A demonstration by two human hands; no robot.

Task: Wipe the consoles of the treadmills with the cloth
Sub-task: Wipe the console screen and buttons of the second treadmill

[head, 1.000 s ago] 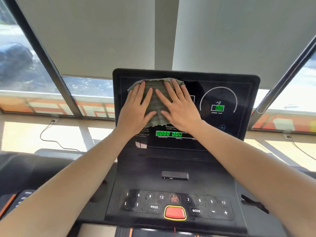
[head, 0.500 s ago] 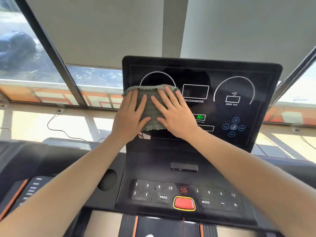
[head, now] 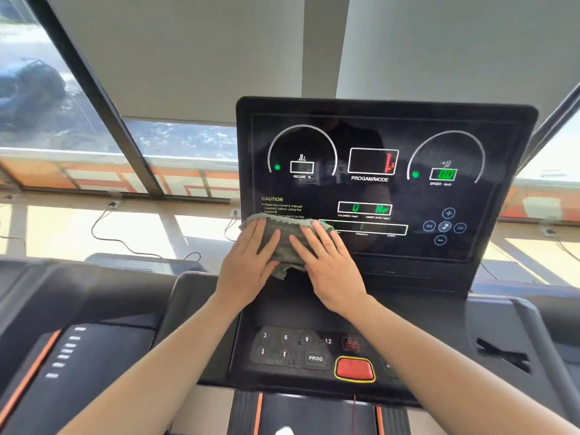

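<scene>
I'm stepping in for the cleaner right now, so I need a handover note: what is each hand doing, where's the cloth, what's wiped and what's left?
Left hand: flat, fingers straight, pressing the cloth.
Right hand: flat, pressing the same cloth beside it.
Cloth: on the lower left corner of the console screen, covering the end of the caution text.
Done: the screen's left strip, wiped from top to bottom in the last second.
Left: the screen's middle and right, and the button panel below. Whether the neighbouring treadmill on the left is wiped cannot be told.
</scene>
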